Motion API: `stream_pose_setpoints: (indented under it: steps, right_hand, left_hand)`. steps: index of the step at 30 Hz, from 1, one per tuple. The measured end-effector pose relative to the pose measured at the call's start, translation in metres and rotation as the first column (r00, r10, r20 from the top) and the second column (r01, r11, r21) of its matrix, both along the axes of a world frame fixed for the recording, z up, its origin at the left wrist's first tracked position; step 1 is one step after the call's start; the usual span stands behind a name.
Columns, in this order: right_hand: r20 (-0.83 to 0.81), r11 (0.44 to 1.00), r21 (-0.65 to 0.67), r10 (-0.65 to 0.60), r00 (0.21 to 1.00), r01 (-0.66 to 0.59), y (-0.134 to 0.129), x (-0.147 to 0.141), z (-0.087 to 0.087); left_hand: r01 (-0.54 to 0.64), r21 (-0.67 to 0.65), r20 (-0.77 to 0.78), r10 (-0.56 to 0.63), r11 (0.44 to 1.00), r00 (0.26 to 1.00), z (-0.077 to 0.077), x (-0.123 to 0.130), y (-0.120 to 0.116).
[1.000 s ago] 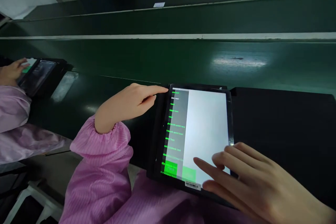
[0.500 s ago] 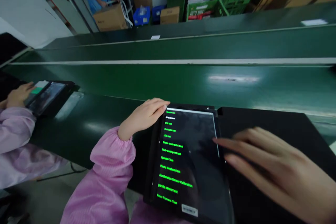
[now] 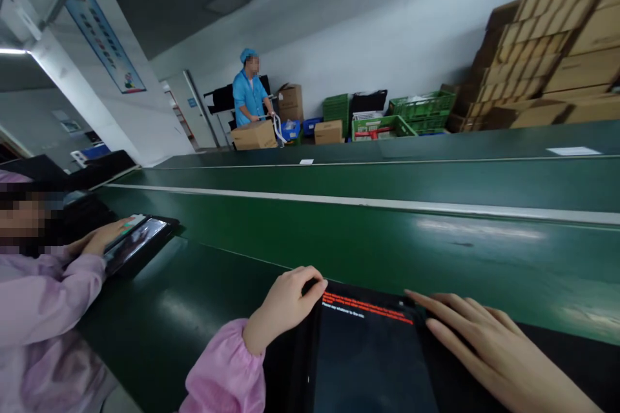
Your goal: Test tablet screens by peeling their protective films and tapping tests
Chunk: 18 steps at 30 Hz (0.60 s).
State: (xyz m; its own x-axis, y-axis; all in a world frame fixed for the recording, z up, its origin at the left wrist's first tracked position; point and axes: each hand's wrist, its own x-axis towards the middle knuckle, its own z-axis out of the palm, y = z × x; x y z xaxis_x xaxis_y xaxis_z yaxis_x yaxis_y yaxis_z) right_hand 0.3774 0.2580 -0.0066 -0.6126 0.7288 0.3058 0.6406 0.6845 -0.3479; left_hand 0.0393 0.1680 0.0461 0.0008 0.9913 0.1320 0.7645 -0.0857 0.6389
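Note:
A black tablet [image 3: 371, 361] lies in a dark case in front of me, its lower part cut off by the frame. Red lines top its screen, with white text under them reading "Please say whatever to the mic". My left hand [image 3: 290, 300], in a pink sleeve, is closed on the tablet's upper left corner with curled fingers and thumb. Stretched out, the fingers of my right hand [image 3: 477, 329] reach the upper right corner, the index fingertip by the top edge and the thumb beside the right edge. Nothing is held in that hand.
At left, a co-worker in a pale pink sleeve [image 3: 53, 303] handles another tablet [image 3: 138, 245]. A green conveyor belt [image 3: 339, 232] runs beyond my tablet. Past it, a person in blue [image 3: 249, 100] stands at a cart with a carton [image 3: 254, 135]; green crates [image 3: 421, 106] and stacked cartons [image 3: 533, 58] line the wall.
The view has tilted up. The screen went from a green test list to red and white text. My right hand moved from the screen's right side to the tablet's upper right corner.

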Motion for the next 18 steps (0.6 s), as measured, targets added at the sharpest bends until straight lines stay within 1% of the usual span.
stream_pose_setpoints:
  steps: [2, 4, 8, 11, 14, 18]
  right_hand:
    - [0.031, 0.997, -0.073, -0.02, 0.999, 0.022, -0.004, -0.004, 0.006]
    - [0.045, 0.991, -0.118, -0.052, 0.998, 0.057, -0.009, -0.009, 0.013]
    - [0.054, 0.981, -0.16, -0.102, 0.993, 0.109, -0.022, -0.018, 0.025]
    - [0.042, 0.975, -0.189, -0.112, 0.993, 0.118, -0.028, -0.022, 0.03]
    - [-0.008, 0.978, -0.169, -0.126, 0.992, 0.123, -0.031, -0.023, 0.03]
    - [-0.158, 0.99, -0.093, -0.116, 0.981, 0.102, -0.036, -0.022, 0.032]
  left_hand:
    - [-0.002, 0.005, 0.005, 0.002, 1.0, 1.0, -0.004, 0.001, 0.002]
    - [0.003, 0.009, 0.011, -0.003, 1.0, 1.0, -0.007, 0.0, 0.003]
    - [0.019, -0.005, 0.02, -0.019, 1.0, 1.0, -0.008, -0.002, 0.003]
    - [0.031, -0.027, 0.012, -0.03, 0.999, 0.999, -0.007, -0.003, 0.001]
    - [0.054, -0.041, -0.002, -0.054, 0.998, 0.999, -0.009, -0.004, 0.001]
    - [0.065, -0.057, -0.012, -0.065, 0.996, 0.998, -0.017, -0.012, 0.002]
